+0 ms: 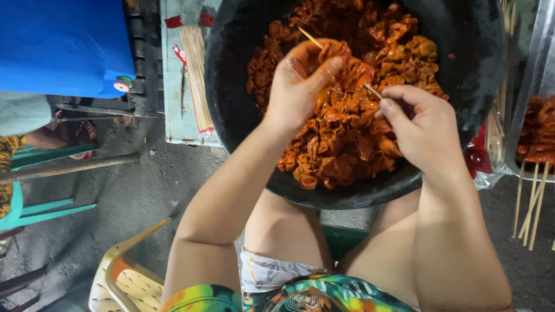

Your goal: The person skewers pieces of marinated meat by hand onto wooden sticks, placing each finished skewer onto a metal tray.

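Note:
A big black basin (243, 34) rests above my knees, full of orange-red marinated meat pieces (341, 138). My left hand (298, 86) pinches a folded piece of that meat (350, 66) over the basin. A thin bamboo skewer (313, 39) runs through the piece; its tip sticks out past my left fingers. My right hand (425, 127) grips the skewer's other end (373, 91) between thumb and fingers.
A bundle of bare bamboo skewers (196, 75) lies on a pale board at the basin's left. A blue container (63, 43) stands at top left. A metal tray (535, 133) of finished meat skewers sits at the right. A plastic chair (127, 277) is at bottom left.

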